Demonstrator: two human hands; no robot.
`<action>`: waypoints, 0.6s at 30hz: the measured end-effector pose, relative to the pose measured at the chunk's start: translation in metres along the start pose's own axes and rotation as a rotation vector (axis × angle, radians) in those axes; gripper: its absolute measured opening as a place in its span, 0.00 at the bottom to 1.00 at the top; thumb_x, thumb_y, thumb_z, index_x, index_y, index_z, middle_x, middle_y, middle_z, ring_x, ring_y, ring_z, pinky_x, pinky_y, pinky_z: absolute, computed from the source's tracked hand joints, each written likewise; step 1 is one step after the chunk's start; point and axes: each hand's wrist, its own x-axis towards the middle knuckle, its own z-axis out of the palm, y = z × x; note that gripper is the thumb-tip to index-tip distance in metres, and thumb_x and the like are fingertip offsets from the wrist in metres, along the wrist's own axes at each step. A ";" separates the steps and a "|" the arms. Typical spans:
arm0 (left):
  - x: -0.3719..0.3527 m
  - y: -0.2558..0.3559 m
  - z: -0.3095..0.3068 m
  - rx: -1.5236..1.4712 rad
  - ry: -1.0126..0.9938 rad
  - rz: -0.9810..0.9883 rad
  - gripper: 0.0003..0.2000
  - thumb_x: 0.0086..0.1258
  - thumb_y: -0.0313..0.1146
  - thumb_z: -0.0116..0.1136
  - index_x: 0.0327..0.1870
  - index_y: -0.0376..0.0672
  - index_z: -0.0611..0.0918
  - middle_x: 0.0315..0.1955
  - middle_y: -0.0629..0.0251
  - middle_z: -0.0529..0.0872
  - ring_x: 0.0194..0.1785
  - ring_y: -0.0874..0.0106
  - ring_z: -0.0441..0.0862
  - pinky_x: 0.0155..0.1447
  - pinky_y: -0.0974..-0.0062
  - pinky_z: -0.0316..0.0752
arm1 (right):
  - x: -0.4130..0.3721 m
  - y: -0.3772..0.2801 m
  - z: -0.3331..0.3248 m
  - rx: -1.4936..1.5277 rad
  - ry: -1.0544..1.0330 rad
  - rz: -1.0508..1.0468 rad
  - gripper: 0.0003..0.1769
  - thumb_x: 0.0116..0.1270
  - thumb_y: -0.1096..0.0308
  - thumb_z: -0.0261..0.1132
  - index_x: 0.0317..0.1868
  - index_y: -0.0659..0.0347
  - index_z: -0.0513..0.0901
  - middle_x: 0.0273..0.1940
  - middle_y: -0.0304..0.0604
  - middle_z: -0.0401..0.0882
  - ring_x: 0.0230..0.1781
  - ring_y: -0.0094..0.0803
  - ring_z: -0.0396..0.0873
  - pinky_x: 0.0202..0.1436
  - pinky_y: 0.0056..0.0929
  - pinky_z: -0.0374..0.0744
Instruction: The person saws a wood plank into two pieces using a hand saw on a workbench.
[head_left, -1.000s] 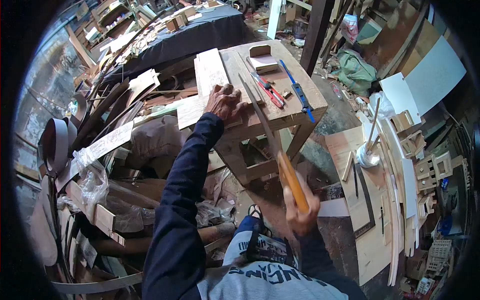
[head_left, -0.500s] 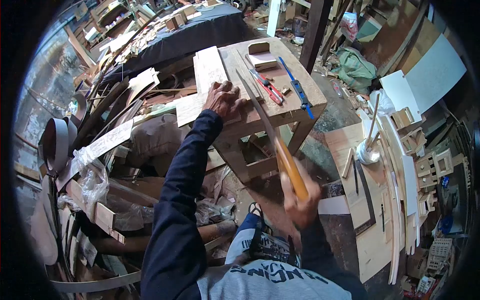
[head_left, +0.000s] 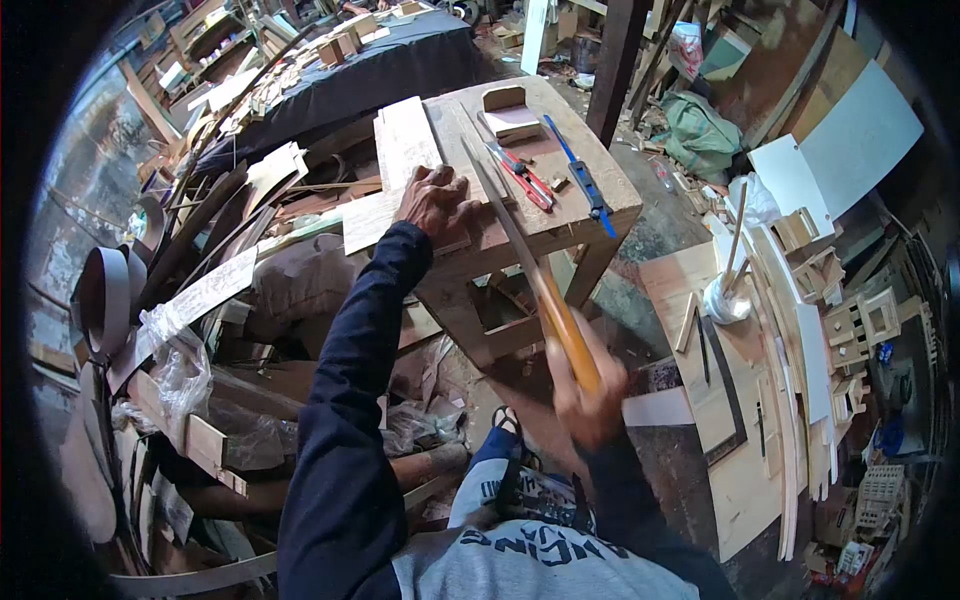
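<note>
My left hand [head_left: 435,203] presses down on a thin wooden board [head_left: 458,240] near the front left corner of the small wooden table [head_left: 618,185], its fingers bent. My right hand [head_left: 588,390], slightly blurred, is wrapped round the orange-yellow handle of a handsaw [head_left: 525,255]. The blade slants up and away from me, across the table's front edge, beside the board under my left hand. Right of the blade lie a red utility knife [head_left: 528,183] and a blue marking tool [head_left: 590,185]. A small wooden holder [head_left: 510,115] stands behind them.
A pale plank [head_left: 407,135] lies at the table's back left. Scrap wood and plastic sheeting [head_left: 180,365] crowd the left floor. At right, a plywood sheet [head_left: 735,500] bears strips and a white pot [head_left: 727,300]. A dark post [head_left: 612,75] rises behind the table.
My right hand and the saw have shifted slightly forward. My left hand stays on the board, and the whole view has drifted a little.
</note>
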 end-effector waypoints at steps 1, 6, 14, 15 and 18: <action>0.001 -0.001 0.000 -0.009 -0.018 -0.005 0.15 0.65 0.43 0.60 0.43 0.40 0.81 0.42 0.52 0.80 0.50 0.55 0.77 0.57 0.60 0.66 | 0.018 0.006 0.013 0.021 0.000 0.001 0.22 0.67 0.65 0.64 0.57 0.71 0.77 0.41 0.62 0.83 0.38 0.54 0.86 0.40 0.37 0.83; 0.002 -0.001 0.000 0.011 -0.018 -0.013 0.15 0.65 0.42 0.61 0.45 0.42 0.82 0.45 0.53 0.80 0.51 0.53 0.76 0.58 0.60 0.67 | 0.042 0.025 0.033 0.040 -0.020 0.005 0.21 0.69 0.66 0.62 0.59 0.68 0.77 0.40 0.62 0.83 0.37 0.57 0.84 0.41 0.39 0.82; 0.004 0.001 -0.003 -0.004 0.003 -0.041 0.16 0.62 0.41 0.64 0.48 0.43 0.84 0.47 0.54 0.81 0.51 0.53 0.75 0.58 0.60 0.69 | -0.009 -0.007 -0.010 -0.021 -0.037 0.023 0.22 0.68 0.67 0.63 0.60 0.68 0.76 0.43 0.61 0.84 0.41 0.54 0.86 0.42 0.39 0.83; 0.001 0.004 -0.004 -0.023 0.017 -0.032 0.16 0.62 0.41 0.64 0.48 0.43 0.84 0.47 0.54 0.81 0.50 0.53 0.75 0.58 0.60 0.69 | 0.004 -0.008 -0.003 -0.017 -0.042 0.017 0.22 0.68 0.67 0.63 0.60 0.68 0.76 0.43 0.61 0.84 0.41 0.55 0.86 0.42 0.39 0.83; 0.001 0.007 -0.006 -0.015 0.056 -0.019 0.16 0.63 0.41 0.63 0.47 0.43 0.84 0.45 0.54 0.81 0.50 0.54 0.75 0.57 0.60 0.68 | 0.035 -0.001 0.016 -0.006 -0.042 0.017 0.22 0.68 0.67 0.63 0.59 0.69 0.77 0.44 0.61 0.84 0.42 0.56 0.85 0.43 0.39 0.83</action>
